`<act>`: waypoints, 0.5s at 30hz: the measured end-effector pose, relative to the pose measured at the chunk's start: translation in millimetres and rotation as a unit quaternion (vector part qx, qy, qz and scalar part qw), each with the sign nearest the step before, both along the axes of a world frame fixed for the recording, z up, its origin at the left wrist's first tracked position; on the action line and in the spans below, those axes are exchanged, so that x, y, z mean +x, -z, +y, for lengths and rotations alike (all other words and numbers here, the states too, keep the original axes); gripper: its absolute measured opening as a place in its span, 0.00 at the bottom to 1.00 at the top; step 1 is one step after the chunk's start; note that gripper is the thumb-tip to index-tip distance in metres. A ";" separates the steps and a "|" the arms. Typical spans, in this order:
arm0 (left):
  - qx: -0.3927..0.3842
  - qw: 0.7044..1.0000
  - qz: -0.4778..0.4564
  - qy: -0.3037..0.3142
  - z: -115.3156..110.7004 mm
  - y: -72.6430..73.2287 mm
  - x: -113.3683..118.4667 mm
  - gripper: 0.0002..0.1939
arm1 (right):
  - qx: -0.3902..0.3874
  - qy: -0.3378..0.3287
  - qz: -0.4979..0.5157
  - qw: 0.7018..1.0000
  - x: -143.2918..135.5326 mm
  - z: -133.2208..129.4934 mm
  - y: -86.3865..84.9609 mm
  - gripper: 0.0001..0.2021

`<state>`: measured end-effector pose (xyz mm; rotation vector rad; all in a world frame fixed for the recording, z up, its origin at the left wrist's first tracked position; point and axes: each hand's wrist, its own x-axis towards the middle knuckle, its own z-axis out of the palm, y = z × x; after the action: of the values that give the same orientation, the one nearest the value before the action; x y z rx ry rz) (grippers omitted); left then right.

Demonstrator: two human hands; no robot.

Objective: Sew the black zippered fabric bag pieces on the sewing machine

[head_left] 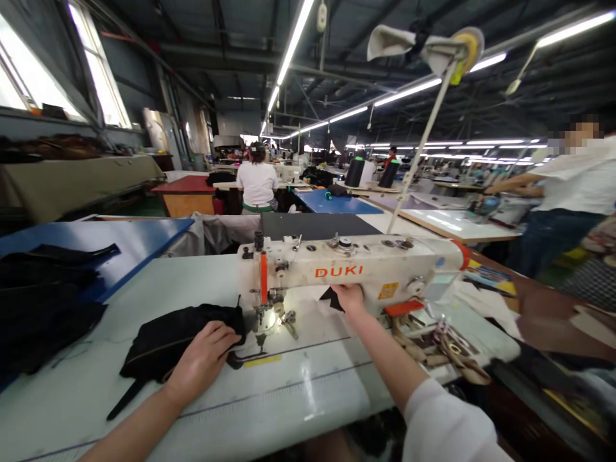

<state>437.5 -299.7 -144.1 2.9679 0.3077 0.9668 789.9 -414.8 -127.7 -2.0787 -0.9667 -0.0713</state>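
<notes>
Risk at the needle: the left hand (202, 359) lies close to the presser foot and needle (264, 317) of the white, grime-marked industrial sewing machine with the orange "DUKI" lettering (356, 269). If the machine ran while those fingers crept rightward with the cloth, I judge they could be caught.
Risk of snagging: the bundle of black fabric with a thin pale stripe (178, 340) is bunched, not flat. A fold could drag under the foot and stitch crooked, or a loose strap end trailing toward the table edge could catch.
Risk behind the arm: the right hand (349, 298) reaches in under the machine's body, where the view is poor, so a blind grab there could pull the wrong piece.
Left hand: spread flat, palm down, pressing on the right end of the black bundle.
Right hand: fingers curled against a small dark scrap (332, 299) below the machine arm. Whether it truly pinches it, I cannot tell.
Fabric position: on the pale grey table top (289, 391), left of the needle, under the left hand and well apart from the right.
Nearby: a heap of tan straps and metal tools (447, 350) lies right of the machine. More dark cloth (43, 301) is piled far left.
Others: a person in a white shirt (257, 183) sits further back.
</notes>
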 end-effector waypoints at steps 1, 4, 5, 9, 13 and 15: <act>-0.004 1.000 0.002 0.000 -0.6 -0.5 -0.1 0.12 | -0.003 -0.005 0.020 1.000 1.3 -0.4 2.5 0.13; -0.009 1.000 0.009 -0.001 -1.1 -0.7 -0.4 0.11 | -0.003 -0.008 0.062 0.998 3.4 -1.8 8.0 0.12; -0.009 1.000 0.009 -0.002 -1.3 -0.9 -0.4 0.11 | -0.003 -0.008 0.069 0.998 3.7 -2.3 8.8 0.12; -0.010 1.000 0.004 -0.003 -2.9 -3.0 0.2 0.11 | -0.008 -0.008 0.061 0.998 3.3 -5.7 6.7 0.11; -0.017 1.000 0.003 -0.001 -4.5 -4.9 0.6 0.11 | -0.026 0.001 0.019 0.999 -0.5 -12.7 0.0 0.09; -0.021 1.000 0.005 -0.003 -4.8 -4.9 0.5 0.11 | -0.028 0.010 -0.010 1.000 -2.4 -15.7 -2.9 0.09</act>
<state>438.0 -304.5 -139.2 2.9356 0.3336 0.9355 787.4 -430.5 -124.7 -2.1422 -0.9705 -0.0759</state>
